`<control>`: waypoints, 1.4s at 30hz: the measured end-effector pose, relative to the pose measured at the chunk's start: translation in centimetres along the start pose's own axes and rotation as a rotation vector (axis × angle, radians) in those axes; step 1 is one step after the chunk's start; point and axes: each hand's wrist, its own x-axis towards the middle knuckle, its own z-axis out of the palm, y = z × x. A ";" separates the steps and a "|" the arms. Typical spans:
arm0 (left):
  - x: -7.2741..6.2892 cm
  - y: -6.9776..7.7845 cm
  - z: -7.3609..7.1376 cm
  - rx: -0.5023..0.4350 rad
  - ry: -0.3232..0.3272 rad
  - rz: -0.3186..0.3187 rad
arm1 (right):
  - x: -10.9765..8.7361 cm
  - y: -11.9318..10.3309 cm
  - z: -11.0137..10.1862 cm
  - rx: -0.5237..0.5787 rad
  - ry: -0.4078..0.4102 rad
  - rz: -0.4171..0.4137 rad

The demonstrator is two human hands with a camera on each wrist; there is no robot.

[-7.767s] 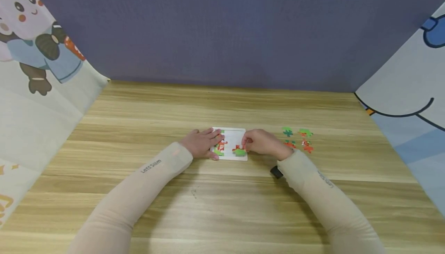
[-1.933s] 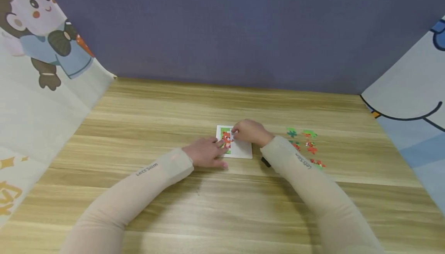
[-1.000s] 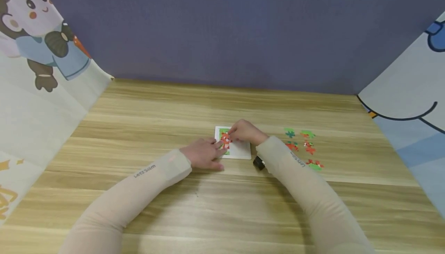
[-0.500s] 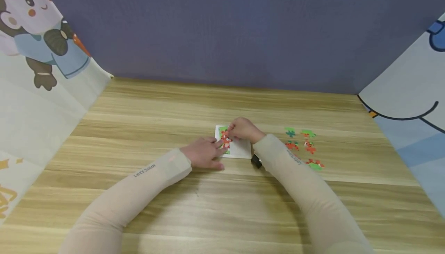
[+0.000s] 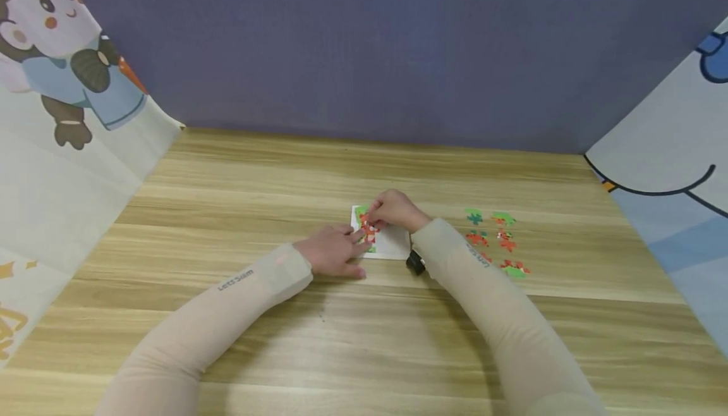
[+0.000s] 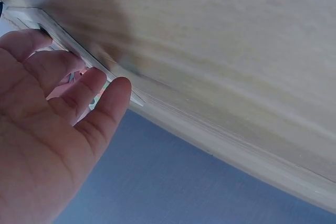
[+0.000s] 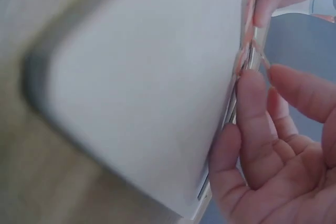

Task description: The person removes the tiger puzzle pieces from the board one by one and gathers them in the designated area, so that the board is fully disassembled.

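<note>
A white puzzle tray (image 5: 392, 246) lies mid-table, its left part filled with joined pieces forming a red-orange animal on green (image 5: 368, 234). My left hand (image 5: 332, 251) rests with spread, fairly straight fingers on the tray's left side and the joined pieces. At the upper part of the tray, my right hand (image 5: 396, 209) pinches a small orange puzzle piece (image 7: 260, 53) between thumb and fingertip, tilted at the edge of the joined pieces in the right wrist view. Its picture is mostly hidden. In the left wrist view, the left hand's (image 6: 58, 98) fingers reach over the tray's edge.
Several loose puzzle pieces lie right of the tray, among them a green one (image 5: 474, 216), a red-and-green one (image 5: 514, 269) and an orange one (image 5: 506, 240). The right sleeve (image 5: 455, 255) partly covers others. A dark blue partition (image 5: 387, 55) stands behind the table.
Several seconds ago a red-and-green piece lay at the tray's lower right; it is gone from there. My right hand has moved left and up to the joined pieces; the left hand stays on the tray.
</note>
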 end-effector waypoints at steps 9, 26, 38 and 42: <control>-0.1 0.1 0.0 -0.010 0.000 -0.001 | 0.4 0.4 -0.2 0.014 0.023 -0.048; -0.1 -0.4 -0.1 -0.013 -0.011 0.008 | 0.3 1.0 -2.0 0.108 0.063 -0.133; 0.0 -0.2 -0.1 -0.005 -0.016 0.004 | -0.8 2.3 -3.1 0.110 0.015 -0.181; 0.2 0.0 -0.2 0.014 -0.023 0.005 | -1.5 3.1 -3.8 0.089 0.035 -0.192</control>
